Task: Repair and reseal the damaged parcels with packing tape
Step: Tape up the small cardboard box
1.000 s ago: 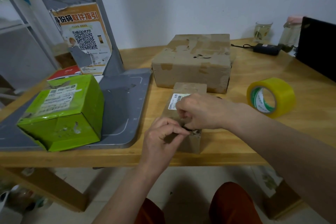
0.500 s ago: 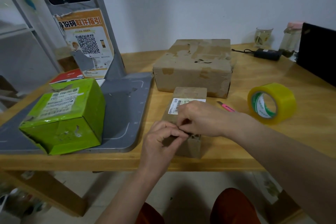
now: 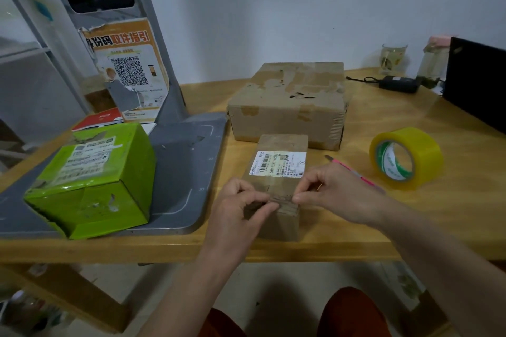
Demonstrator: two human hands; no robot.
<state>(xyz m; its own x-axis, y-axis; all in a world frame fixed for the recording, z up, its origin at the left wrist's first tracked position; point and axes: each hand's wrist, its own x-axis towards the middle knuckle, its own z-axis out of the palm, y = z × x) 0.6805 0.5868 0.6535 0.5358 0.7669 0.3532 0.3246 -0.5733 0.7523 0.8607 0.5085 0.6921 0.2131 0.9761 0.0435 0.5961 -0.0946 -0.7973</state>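
A small brown parcel [image 3: 282, 145] with a white shipping label lies near the table's front edge. My left hand [image 3: 241, 208] pinches its near top edge from the left. My right hand [image 3: 336, 191] pinches the same edge from the right, fingers curled. A larger brown parcel [image 3: 287, 107] with torn tape sits just behind it. A crumpled green parcel [image 3: 93, 180] rests on the grey scanner base at the left. A yellowish roll of packing tape [image 3: 408, 159] stands on its edge at the right. A pink cutter [image 3: 356, 172] lies between the roll and my right hand.
A grey scanner stand [image 3: 175, 161] with an orange QR poster rises at the back left. A black laptop [image 3: 476, 85], a power adapter [image 3: 399, 83], a glass and a jar sit at the back right. The wooden table's [image 3: 410, 224] front edge runs just below the small parcel.
My right hand has slid from over the parcel's middle to its right side, uncovering the label. Both hands now pinch the near edge apart from each other. The view has tilted down slightly.
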